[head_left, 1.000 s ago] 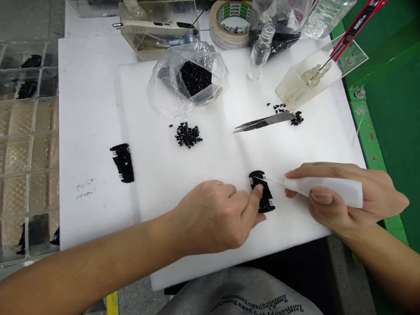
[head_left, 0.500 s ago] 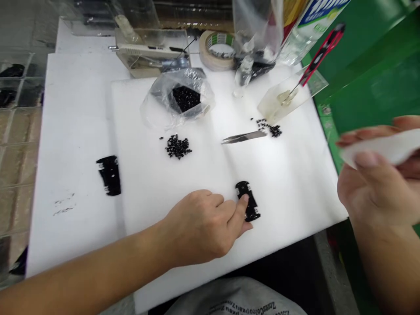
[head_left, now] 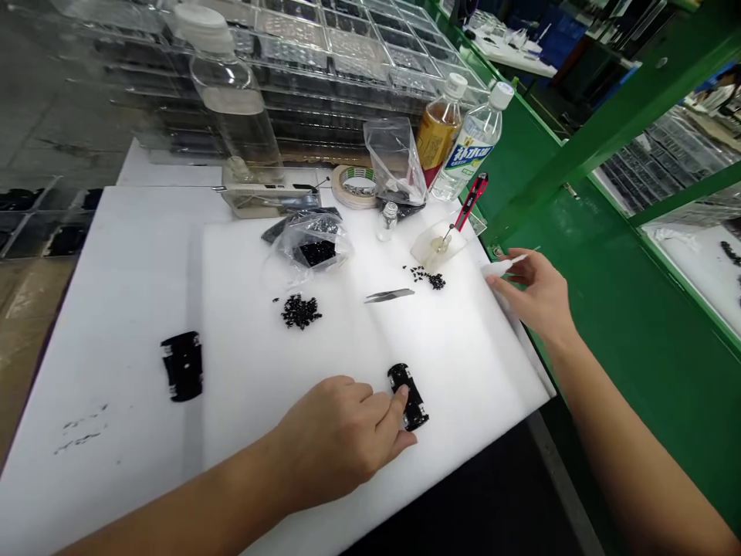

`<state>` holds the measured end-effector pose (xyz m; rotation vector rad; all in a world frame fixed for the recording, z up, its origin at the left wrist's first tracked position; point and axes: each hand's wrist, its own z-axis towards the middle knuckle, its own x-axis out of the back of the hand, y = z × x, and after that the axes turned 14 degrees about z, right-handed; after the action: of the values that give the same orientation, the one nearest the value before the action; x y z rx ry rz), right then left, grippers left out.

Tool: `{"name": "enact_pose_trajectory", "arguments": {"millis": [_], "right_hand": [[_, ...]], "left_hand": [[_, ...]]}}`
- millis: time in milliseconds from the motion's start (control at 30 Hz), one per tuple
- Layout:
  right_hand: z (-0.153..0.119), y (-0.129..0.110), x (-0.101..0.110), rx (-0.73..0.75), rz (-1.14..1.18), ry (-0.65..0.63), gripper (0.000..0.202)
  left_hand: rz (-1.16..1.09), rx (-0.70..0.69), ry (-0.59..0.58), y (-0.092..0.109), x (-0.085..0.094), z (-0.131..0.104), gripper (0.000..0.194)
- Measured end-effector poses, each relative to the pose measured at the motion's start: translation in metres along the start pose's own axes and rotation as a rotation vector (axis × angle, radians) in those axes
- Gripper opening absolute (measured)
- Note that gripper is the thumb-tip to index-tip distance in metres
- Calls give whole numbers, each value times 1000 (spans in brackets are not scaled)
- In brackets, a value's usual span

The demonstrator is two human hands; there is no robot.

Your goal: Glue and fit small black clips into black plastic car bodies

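Note:
My left hand (head_left: 347, 432) is closed, its index fingertip pressed on a small black plastic part (head_left: 414, 409) with the thumb close beside it. The part lies on the white foam sheet (head_left: 260, 432). At the sheet's right edge, my right hand (head_left: 538, 297) is closed round a small white squeeze bottle (head_left: 499, 268) with a thin tapered nozzle. Metal tweezers (head_left: 390, 295) lie between the hands and a small scatter of tiny black pieces (head_left: 435, 281). Further left is a bigger pile of such pieces (head_left: 301, 311). Another black plastic part (head_left: 184, 367) rests at the left.
A clear bag of black pieces (head_left: 317, 251), a tape roll (head_left: 354, 188), a small glass vial (head_left: 387, 222) and a red-and-black-handled tool (head_left: 472, 202) stand toward the back. Behind them are drink bottles (head_left: 472, 147) and stacked clear trays (head_left: 353, 54). A green frame (head_left: 607, 270) borders the right.
The view has tilted up, showing more of the background. My right hand has moved forward and away from me with the white squeeze bottle. My left finger stays on the black part.

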<state>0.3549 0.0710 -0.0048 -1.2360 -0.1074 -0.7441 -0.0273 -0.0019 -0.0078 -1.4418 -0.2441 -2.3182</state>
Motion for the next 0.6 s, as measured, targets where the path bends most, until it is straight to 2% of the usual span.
{"name": "enact_pose_trajectory", "arguments": {"millis": [67, 100, 133, 167, 200, 267, 300, 367, 400, 467, 500, 600], "right_hand": [[-18, -28, 6, 60, -15, 116, 51], [-28, -44, 5, 97, -5, 185, 44], [-38, -61, 0, 123, 27, 209, 35], [-46, -77, -9, 122, 63, 146, 32], [-51, -92, -21, 84, 113, -28, 37], [-53, -116, -54, 22, 179, -453, 57], [-49, -125, -72, 34, 173, -593, 56], [-35, -137, -101, 125, 108, -763, 31], [-28, -142, -110, 178, 78, -810, 19], [-17, -148, -117, 232, 82, -826, 16], [-16, -150, -116, 226, 122, -786, 13], [-26, -153, -116, 106, 329, -652, 8]], "left_hand": [[9, -1, 14, 0, 0, 0, 32], [15, 2, 17, 1, 0, 0, 33], [20, 2, 21, 2, 0, 0, 35], [27, 3, 24, 2, 0, 0, 36], [33, 4, 26, 3, -1, -1, 38], [43, 10, 23, 5, -4, -2, 42], [47, 13, 22, 6, -5, -3, 44], [51, 21, 23, 7, -8, -5, 45], [51, 24, 26, 8, -9, -5, 44], [50, 31, 33, 9, -10, -6, 43], [48, 37, 37, 10, -10, -6, 42], [34, 49, 49, 12, -10, -4, 39]]}}
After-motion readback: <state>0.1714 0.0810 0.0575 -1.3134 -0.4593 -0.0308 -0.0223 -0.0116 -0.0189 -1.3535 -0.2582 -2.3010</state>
